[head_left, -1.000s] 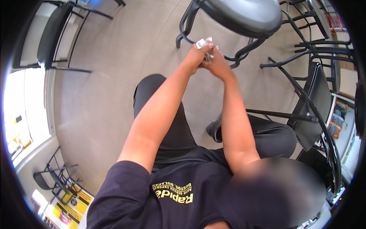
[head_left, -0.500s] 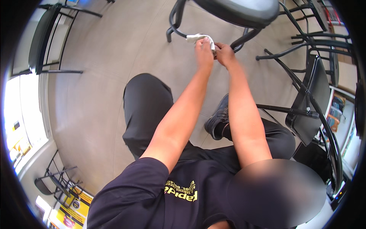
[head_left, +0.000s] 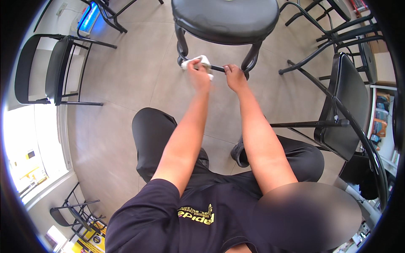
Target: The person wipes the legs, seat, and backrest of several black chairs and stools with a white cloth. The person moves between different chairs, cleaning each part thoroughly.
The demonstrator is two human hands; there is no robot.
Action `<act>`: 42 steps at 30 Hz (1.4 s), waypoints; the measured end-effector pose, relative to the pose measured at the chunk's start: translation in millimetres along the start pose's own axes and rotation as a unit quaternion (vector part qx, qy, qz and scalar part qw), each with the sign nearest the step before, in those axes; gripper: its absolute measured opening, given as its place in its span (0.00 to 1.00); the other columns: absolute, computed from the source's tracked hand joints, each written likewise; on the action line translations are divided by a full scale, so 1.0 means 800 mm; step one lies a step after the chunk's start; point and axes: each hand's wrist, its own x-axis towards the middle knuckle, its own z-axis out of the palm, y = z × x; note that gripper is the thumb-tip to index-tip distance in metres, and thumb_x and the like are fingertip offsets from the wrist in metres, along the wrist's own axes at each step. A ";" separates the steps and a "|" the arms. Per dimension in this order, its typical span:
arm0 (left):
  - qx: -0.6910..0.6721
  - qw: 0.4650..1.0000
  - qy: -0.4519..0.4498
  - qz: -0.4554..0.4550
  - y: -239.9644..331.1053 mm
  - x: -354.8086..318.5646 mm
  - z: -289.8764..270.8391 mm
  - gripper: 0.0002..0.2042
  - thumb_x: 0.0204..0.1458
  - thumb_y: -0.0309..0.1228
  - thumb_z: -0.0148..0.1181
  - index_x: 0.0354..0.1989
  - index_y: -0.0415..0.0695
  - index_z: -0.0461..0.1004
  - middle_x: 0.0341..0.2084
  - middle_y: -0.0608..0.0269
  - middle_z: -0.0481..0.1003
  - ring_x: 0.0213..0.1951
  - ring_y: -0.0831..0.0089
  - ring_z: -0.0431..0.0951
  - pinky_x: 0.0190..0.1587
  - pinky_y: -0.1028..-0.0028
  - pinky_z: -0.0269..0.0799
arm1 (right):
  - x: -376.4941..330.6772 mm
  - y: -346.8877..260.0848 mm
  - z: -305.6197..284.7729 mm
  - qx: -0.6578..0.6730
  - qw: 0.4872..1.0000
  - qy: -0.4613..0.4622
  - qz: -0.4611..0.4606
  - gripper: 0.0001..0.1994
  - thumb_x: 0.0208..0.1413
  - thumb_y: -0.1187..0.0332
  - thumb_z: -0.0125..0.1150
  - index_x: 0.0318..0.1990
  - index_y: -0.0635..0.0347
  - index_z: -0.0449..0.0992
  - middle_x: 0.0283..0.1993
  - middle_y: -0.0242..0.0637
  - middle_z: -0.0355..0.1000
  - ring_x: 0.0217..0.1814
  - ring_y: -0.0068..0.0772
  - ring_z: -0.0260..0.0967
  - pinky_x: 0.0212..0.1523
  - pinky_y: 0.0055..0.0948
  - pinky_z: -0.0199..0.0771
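Left fingers [head_left: 195, 64]: clenched around a white cloth [head_left: 199, 62], pressing it onto the lower crossbar [head_left: 218, 67] of a black stool.
Right fingers [head_left: 230, 70]: wrapped around the same crossbar, just beside the cloth, gripping the bare metal.
Left hand [head_left: 197, 74]: raised in front of the body, arm stretched forward.
Right hand [head_left: 234, 78]: near the left one, the two apart by a short span of bar.
Cloth: bunched at the left end of the crossbar, close to the stool's left leg [head_left: 182, 42].
Stool: round black padded seat [head_left: 225, 19] on a black tube frame, standing on the grey tiled floor [head_left: 126, 84].
Progress: by my reading the wiping is on the rung; nothing shows which parts of the frame are already wiped, so what is left cannot be told.
Surroundings: black chairs [head_left: 59, 69] to the left and right, well apart from the hands.
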 end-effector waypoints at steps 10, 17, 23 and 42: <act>-0.200 0.952 0.056 -0.225 -0.035 -0.021 0.079 0.07 0.61 0.30 0.61 0.35 0.38 0.76 0.29 0.61 0.76 0.31 0.70 0.77 0.32 0.69 0.74 | -0.002 -0.021 0.009 0.046 0.999 0.006 0.022 0.15 0.68 0.62 0.52 0.46 0.61 0.83 0.48 0.54 0.80 0.54 0.59 0.77 0.56 0.51 0.75; -0.219 0.868 -0.173 -0.410 0.048 -0.058 0.044 0.15 0.65 0.45 0.56 0.45 0.47 0.79 0.38 0.67 0.83 0.40 0.73 0.80 0.44 0.63 0.74 | 0.002 0.039 -0.019 0.066 0.996 -0.001 0.059 0.14 0.69 0.65 0.51 0.50 0.62 0.82 0.35 0.44 0.81 0.25 0.31 0.79 0.32 0.33 0.79; 0.211 0.888 -0.394 -0.108 -0.029 -0.011 -0.055 0.25 0.63 0.52 0.49 0.48 0.44 0.83 0.45 0.56 0.84 0.48 0.58 0.78 0.52 0.58 0.73 | -0.008 -0.019 -0.033 0.126 0.982 -0.079 0.116 0.16 0.69 0.66 0.50 0.56 0.60 0.81 0.44 0.40 0.82 0.28 0.30 0.81 0.32 0.30 0.79; -0.338 0.879 -0.111 -0.317 0.028 -0.032 -0.007 0.17 0.53 0.19 0.54 0.52 0.41 0.75 0.52 0.58 0.76 0.51 0.68 0.78 0.53 0.64 0.79 | -0.005 -0.003 -0.030 0.134 0.978 -0.063 0.148 0.16 0.68 0.66 0.51 0.55 0.60 0.83 0.41 0.33 0.80 0.35 0.24 0.78 0.34 0.26 0.74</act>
